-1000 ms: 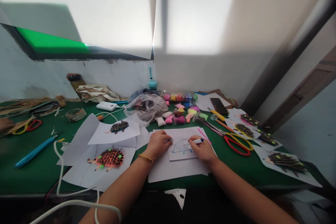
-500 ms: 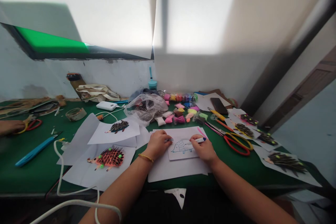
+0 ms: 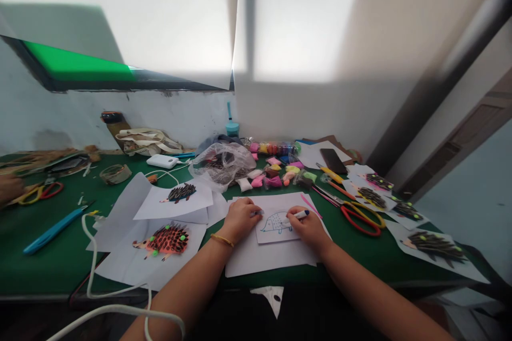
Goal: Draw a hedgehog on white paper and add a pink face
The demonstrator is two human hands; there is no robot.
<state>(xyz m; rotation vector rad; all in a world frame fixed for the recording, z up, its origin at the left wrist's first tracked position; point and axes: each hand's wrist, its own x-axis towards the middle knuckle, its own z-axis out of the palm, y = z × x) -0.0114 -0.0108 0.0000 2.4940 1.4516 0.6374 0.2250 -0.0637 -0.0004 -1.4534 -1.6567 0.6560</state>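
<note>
My right hand (image 3: 307,228) is closed around a white marker (image 3: 298,214) with a dark blue end. The marker's tip rests over a small sheet with a blue line drawing of a hedgehog (image 3: 276,222), its body filled with short marks. My left hand (image 3: 241,219), a yellow band at its wrist, lies at the small sheet's left edge. Its fingers are pinched around a small pale thing (image 3: 257,213) that I cannot make out. Under the drawing is a stack of larger white sheets (image 3: 244,261).
Decorated hedgehog papers lie left (image 3: 120,266) and right (image 3: 472,272). Red-and-yellow scissors (image 3: 362,224) are beside my right hand. Behind are clay packets (image 3: 274,181), a plastic bag (image 3: 224,162) and a phone (image 3: 333,161). Another person's hand (image 3: 10,189) is near other scissors (image 3: 42,192); a white cable (image 3: 94,256) crosses the left.
My right hand and the marker have shifted slightly left over the drawing. At far left, the other person's hand has come away from the scissors. My left hand has stayed put.
</note>
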